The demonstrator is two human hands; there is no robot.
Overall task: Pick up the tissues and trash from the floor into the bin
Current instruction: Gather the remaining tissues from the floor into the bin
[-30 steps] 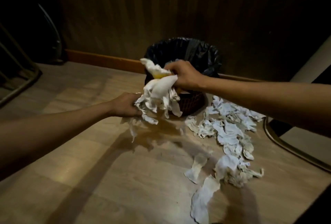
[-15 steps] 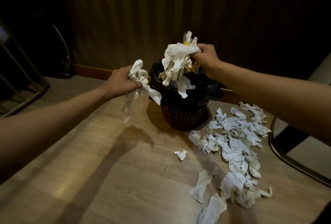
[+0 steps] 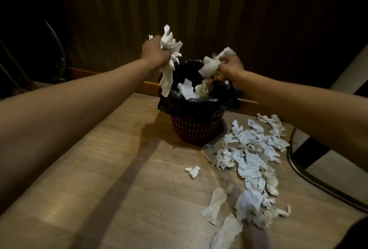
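A red mesh bin [image 3: 196,129] lined with a black bag stands on the wooden floor by the wall, with white tissues [image 3: 187,90] inside. My left hand [image 3: 155,52] is above the bin's left rim, shut on a bunch of white tissues [image 3: 169,57] that hangs down over the rim. My right hand [image 3: 231,66] is over the bin's right side, gripping a crumpled tissue [image 3: 213,62] above the opening. A heap of torn tissues [image 3: 251,155] lies on the floor right of the bin. One small scrap [image 3: 193,171] lies apart.
More tissue pieces [image 3: 217,207] trail toward the near edge of the floor. A curved metal chair leg [image 3: 298,171] runs along the floor at the right. A dark wood-panelled wall with a skirting board [image 3: 83,72] stands behind the bin. Dark furniture fills the far left.
My left hand has risen and moved right with its tissues to above the bin's rim. My right hand has dropped lower over the bin, and part of its bundle now lies inside.
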